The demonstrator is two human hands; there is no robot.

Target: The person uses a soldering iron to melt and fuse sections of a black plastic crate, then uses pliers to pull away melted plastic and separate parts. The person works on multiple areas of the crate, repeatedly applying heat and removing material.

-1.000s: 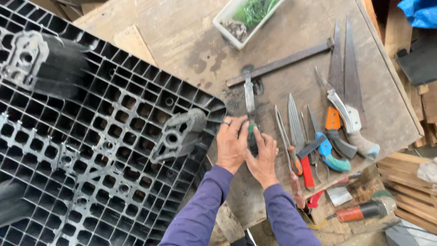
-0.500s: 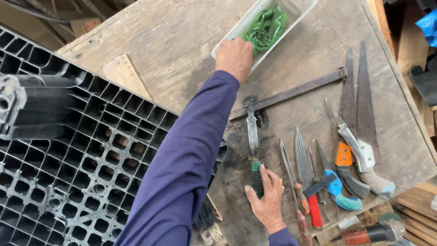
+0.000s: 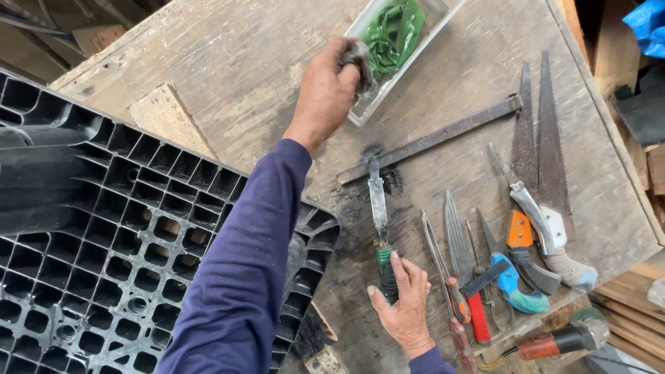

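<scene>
On the worn wooden table (image 3: 228, 62), our right hand (image 3: 402, 305) wraps around the dark handle of a small knife (image 3: 379, 228), pinning it flat with the blade pointing away from us toward the long metal bar (image 3: 429, 142). Our left hand (image 3: 325, 86) reaches far forward, fingers closed on a grey, grimy wad (image 3: 357, 59) at the rim of the clear plastic tray (image 3: 388, 90), where green scouring material (image 3: 391, 28) lies bunched. We cannot tell just what the wad is made of; it looks like a scrap of scrubbing pad or wool.

To do this well, we judge that the right hand should hold the handle firmly down so the blade cannot roll or skid on the stained boards, with the thumb kept behind the green band near the blade's base. The wad is best gripped full in the fingers, not just at the tips, so it does not slip when it meets the steel, and any rubbing should run along the flat, away from the edge. Beside the right hand lie other tools: a red-handled blade (image 3: 471, 291), a blue-handled pruning saw (image 3: 512, 284) and two hand saws (image 3: 540, 138), close enough to snag a sleeve. The black plastic pallet (image 3: 104, 242) sits under our left forearm.
</scene>
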